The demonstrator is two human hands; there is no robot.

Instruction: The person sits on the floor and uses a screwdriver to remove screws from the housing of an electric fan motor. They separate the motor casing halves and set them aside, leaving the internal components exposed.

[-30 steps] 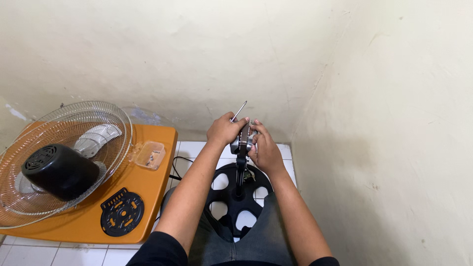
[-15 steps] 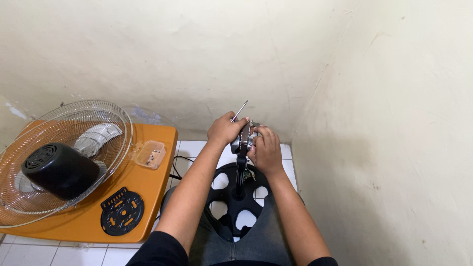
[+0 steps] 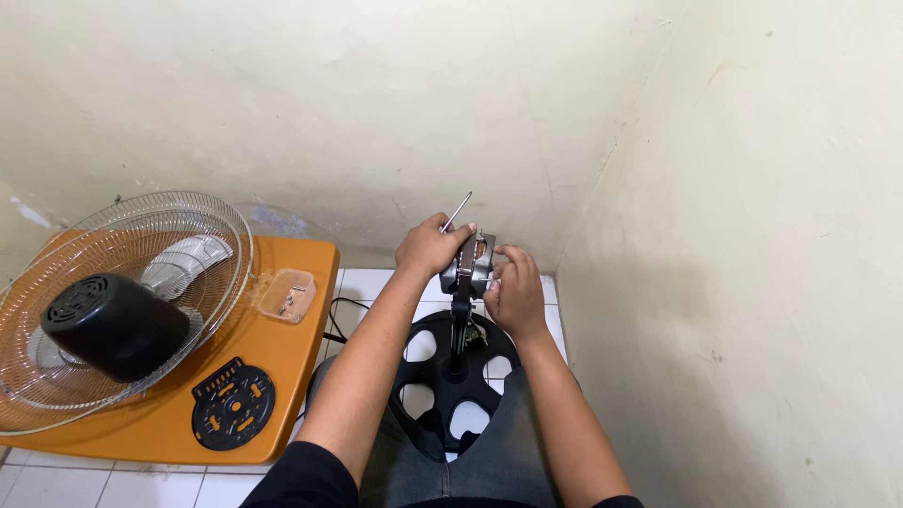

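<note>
Both hands (image 3: 470,268) around fan motor (image 3: 468,263)

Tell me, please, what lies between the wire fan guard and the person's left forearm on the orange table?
In the head view, a small clear plastic tray holding small parts sits between the wire fan guard and the left forearm.

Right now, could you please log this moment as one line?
left hand: grips bare metal fan motor | right hand: touches motor | black round base: below

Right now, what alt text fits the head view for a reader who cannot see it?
A person's left hand and right hand grip a bare fan motor on a black round stand, its shaft pointing up toward a cream wall corner. On an orange table to the left lie a wire fan guard, a black motor cover, a black slotted disc and a small clear tray.
</note>
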